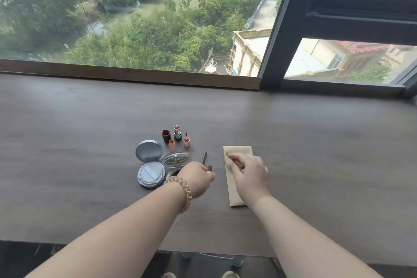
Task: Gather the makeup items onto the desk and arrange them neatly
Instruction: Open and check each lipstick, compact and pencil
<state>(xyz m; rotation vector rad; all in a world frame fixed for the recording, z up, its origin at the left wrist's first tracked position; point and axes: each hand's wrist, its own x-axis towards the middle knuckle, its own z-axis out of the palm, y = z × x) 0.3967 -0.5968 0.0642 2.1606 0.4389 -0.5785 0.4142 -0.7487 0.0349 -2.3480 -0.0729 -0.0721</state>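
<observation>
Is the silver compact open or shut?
Open: the silver compact has its mirrored lid laid back flat, and the white puff shows in its base.

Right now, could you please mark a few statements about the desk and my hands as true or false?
1. The round compact lies open. True.
2. The right hand rests on the beige cloth. True.
3. The lipstick lies on its side. False: it stands upright, uncapped.
4. The coil band is on the right wrist. False: it is on the left wrist.
</observation>
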